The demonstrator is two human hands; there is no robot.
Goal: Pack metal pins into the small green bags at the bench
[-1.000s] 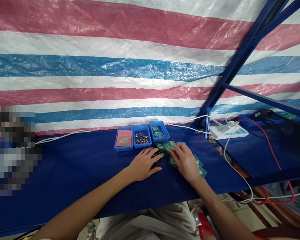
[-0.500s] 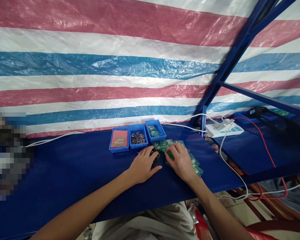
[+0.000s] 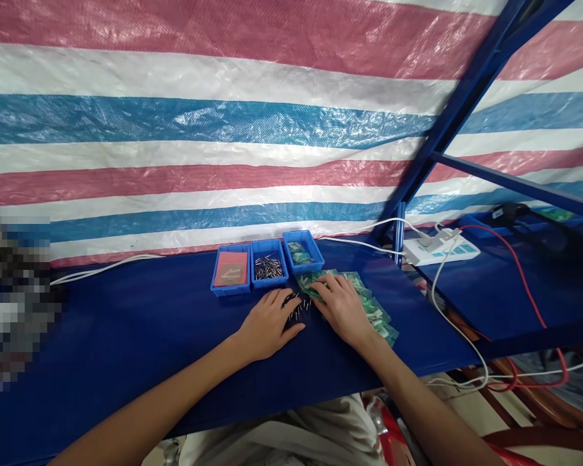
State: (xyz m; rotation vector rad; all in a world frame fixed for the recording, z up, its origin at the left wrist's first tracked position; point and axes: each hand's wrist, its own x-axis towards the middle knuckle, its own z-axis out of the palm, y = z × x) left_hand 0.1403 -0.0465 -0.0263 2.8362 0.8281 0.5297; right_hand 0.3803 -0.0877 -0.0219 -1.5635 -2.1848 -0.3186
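My left hand (image 3: 266, 325) rests palm down on the blue table, thumb apart from the fingers. Its fingertips lie at the edge of a small loose heap of thin, dark pieces with shiny ends (image 3: 298, 307). To its right, my right hand (image 3: 344, 310) is spread with slightly bent fingers over flat green pieces (image 3: 376, 317), which look like small packets. The fingers cover some of them, and the thumb reaches towards the dark heap. No held object shows in either hand, though the undersides are hidden.
Three blue bins stand behind my hands: one with a pink sheet and a small clear packet (image 3: 232, 268), one with dark metal pieces (image 3: 268, 266), one with green pieces (image 3: 300, 252). A white power strip (image 3: 440, 248), cables and a blue frame post (image 3: 398, 233) are on the right.
My left hand has drawn back slightly to the left, uncovering more of the dark heap. My right hand's fingers have shifted a little to the left. The view has moved slightly.
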